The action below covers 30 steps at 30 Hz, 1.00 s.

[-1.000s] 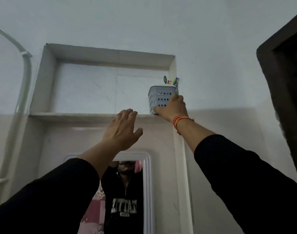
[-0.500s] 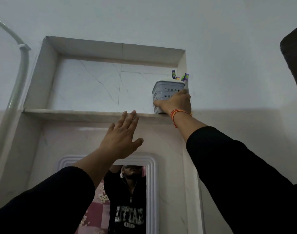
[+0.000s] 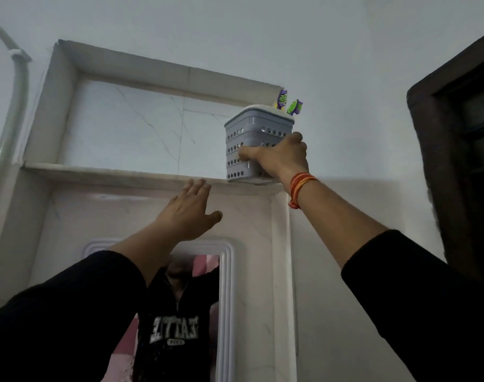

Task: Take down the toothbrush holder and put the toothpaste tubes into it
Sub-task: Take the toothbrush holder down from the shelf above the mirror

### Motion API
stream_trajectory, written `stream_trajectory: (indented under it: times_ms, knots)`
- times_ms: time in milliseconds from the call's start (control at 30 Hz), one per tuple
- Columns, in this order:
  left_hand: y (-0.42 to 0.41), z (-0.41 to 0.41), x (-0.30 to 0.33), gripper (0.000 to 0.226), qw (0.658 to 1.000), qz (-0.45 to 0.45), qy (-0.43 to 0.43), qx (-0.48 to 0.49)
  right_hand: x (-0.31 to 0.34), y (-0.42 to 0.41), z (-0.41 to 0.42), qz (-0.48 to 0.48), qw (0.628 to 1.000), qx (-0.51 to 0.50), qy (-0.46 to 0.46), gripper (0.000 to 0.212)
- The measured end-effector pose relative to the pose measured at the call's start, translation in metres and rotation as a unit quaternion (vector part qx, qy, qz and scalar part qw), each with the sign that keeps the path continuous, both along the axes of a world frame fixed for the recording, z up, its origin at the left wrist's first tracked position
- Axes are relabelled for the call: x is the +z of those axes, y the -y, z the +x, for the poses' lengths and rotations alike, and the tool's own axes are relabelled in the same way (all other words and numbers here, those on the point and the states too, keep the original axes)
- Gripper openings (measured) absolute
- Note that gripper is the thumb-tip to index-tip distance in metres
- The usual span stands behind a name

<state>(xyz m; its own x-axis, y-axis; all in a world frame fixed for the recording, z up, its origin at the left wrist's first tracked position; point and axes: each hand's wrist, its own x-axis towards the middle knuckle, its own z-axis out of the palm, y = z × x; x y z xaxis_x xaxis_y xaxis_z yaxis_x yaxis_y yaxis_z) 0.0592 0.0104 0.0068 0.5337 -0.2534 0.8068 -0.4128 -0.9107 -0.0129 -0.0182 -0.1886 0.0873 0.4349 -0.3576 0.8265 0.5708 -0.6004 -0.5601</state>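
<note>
Marble niche [image 3: 103, 172]: perforated grey toothbrush holder [image 3: 251, 139]

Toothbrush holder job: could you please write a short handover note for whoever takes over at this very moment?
Right hand: gripping the grey toothbrush holder by its lower side, at the right end of the ledge.
Left hand: open, empty, raised just below the ledge.
Holder: upright, toothbrushes sticking out of the top; whether its base touches the ledge cannot be told.
Done: holder grasped.
Left: bring it down, then put the toothpaste tubes in. No tubes are in view.
</note>
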Motion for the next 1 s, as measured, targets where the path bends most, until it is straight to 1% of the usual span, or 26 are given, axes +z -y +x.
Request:
stream_trajectory:
  times_ms: [100,200,333,467,600,667,767,867,1000]
  knots:
    - [0.001,-0.010,-0.019,0.084,0.998,-0.043,-0.011,-0.040,-0.030,0.000,-0.020,-0.010,1.000,-0.002,-0.001,0.119]
    - [-0.001,-0.028,-0.056,0.078,0.994,-0.068,-0.032,-0.074,-0.076,-0.002,-0.029,-0.003,1.000,0.007,-0.008,0.121]
    - [-0.013,-0.050,-0.127,0.072,0.984,-0.094,-0.094,-0.119,-0.157,-0.004,-0.039,0.004,1.000,0.007,-0.030,0.120]
    - [-0.026,-0.071,-0.218,0.063,0.965,-0.136,-0.172,-0.140,-0.252,-0.013,-0.050,0.012,0.997,0.017,-0.069,0.119]
    - [-0.035,-0.085,-0.309,0.055,0.944,-0.166,-0.255,-0.129,-0.346,-0.029,-0.051,0.015,0.992,0.023,-0.122,0.121]
    - [-0.043,-0.087,-0.352,0.059,0.931,-0.170,-0.305,-0.105,-0.392,-0.038,-0.052,0.024,0.990,0.023,-0.139,0.120]
    - [-0.055,-0.092,-0.408,0.059,0.918,-0.171,-0.349,-0.083,-0.456,-0.049,-0.053,0.045,0.985,0.014,-0.168,0.127]
    - [-0.062,-0.097,-0.450,0.056,0.904,-0.167,-0.388,-0.068,-0.513,-0.057,-0.053,0.055,0.976,-0.010,-0.208,0.136]
    - [-0.071,-0.090,-0.490,0.050,0.887,-0.159,-0.430,-0.052,-0.579,-0.061,-0.052,0.050,0.964,-0.042,-0.257,0.136]
